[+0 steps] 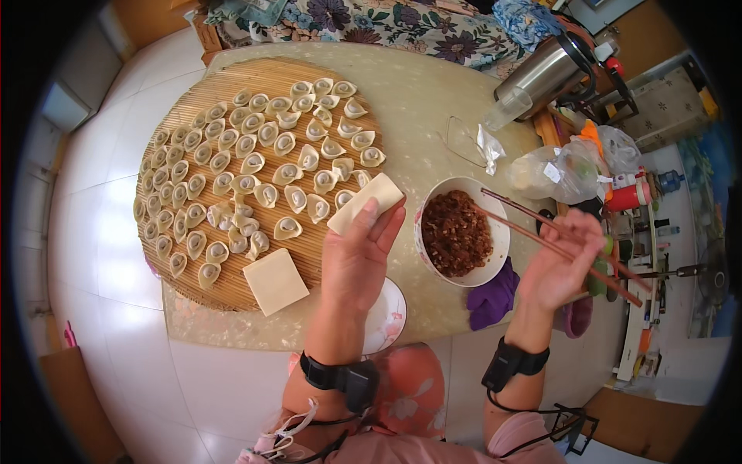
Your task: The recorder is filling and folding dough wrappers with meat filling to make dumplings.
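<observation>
My left hand [359,255] holds a stack of dough wrappers [366,203], thumb on top, over the right edge of a round woven reed mat [255,72]. In my right hand [559,261] is a pair of wooden chopsticks [539,235], their tips over the meat filling [458,232] inside a white bowl [499,255]. Whether the tips touch the filling I cannot tell. Rows of folded wontons [287,173] cover much of the mat. A square stack of wrappers [276,282] lies at the mat's near edge, left of my left wrist.
A white floral plate [387,316] sits partly behind my left forearm. Beside the bowl is a purple cloth [493,294]. Farther back stand a clear plastic cup [509,107] and a steel kettle [539,72]; glasses [464,145] and plastic bags [559,171] lie towards the right.
</observation>
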`<state>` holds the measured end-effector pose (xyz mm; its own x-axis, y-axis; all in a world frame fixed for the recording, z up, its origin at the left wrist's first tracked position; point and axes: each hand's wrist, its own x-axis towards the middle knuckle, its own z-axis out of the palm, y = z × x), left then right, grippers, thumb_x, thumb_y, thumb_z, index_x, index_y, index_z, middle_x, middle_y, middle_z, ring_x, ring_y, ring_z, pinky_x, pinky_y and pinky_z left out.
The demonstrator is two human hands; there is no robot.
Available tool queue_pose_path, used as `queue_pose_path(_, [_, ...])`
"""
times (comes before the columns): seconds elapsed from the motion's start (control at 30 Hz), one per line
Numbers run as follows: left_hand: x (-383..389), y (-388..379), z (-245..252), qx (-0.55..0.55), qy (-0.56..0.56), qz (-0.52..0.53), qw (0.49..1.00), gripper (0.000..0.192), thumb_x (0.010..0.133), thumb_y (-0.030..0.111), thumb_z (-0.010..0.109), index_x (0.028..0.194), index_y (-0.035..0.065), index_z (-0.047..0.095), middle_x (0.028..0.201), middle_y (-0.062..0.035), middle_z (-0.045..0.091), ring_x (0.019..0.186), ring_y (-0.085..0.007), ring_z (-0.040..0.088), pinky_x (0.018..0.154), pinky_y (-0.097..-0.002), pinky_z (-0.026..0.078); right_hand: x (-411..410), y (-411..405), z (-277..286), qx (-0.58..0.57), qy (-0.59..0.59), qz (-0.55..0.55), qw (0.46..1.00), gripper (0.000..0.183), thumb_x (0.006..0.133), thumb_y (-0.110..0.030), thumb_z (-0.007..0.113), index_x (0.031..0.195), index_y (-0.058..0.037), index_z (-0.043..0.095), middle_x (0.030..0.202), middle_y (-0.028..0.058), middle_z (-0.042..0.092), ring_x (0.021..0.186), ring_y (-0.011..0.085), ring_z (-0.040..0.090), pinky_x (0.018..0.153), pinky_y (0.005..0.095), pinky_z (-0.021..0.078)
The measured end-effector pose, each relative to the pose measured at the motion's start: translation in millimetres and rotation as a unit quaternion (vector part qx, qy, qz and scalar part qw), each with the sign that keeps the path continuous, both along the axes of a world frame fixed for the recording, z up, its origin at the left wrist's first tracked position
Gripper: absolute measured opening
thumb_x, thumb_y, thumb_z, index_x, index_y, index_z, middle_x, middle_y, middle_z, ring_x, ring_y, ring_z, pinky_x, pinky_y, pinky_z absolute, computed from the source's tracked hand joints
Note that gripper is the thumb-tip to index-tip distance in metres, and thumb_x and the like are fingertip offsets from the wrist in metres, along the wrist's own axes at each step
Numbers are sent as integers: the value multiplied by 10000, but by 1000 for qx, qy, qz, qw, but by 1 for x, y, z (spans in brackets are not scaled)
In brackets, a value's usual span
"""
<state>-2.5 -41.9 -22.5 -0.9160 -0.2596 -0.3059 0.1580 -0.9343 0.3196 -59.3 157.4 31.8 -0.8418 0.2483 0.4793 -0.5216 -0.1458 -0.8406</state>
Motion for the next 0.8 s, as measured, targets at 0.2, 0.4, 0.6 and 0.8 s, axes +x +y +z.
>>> queue_pose_path(0.2, [0,8,5,-13,-65,54,996,285,776,-2,623,1040,3,514,969,-78,587,910,-186,587,837,-307,498,50,-41,-10,-252,-142,75,954,362,922,-412,385,973,-62,462,844,77,544,637,145,530,500,256,434])
queue_pose_path(0.4, [0,10,5,-20,-74,82,994,272,819,61,597,1068,1,507,1019,-81,583,959,-193,576,860,-312,485,67,-47,-44,-120,-161,122,972,313,930,-269,402,1011,15,504,866,145,605,660,221,611,566,323,517])
queue_pose_path(0.6, [3,10,2,28,-4,79,996,299,887,144,507,1140,-10,466,1110,-136,553,1021,-237,558,906,-337,464,63,-60,-53,-110,-174,116,972,292,913,-243,449,991,24,537,830,137,618,659,208,611,597,315,505])
queue_pose_path(0.8, [5,10,3,48,25,48,997,305,894,146,490,1149,-20,458,1127,-168,540,1043,-269,545,939,-367,442,58,-69,-58,-111,-187,113,969,300,917,-265,446,973,16,534,810,126,617,651,202,607,605,303,483])
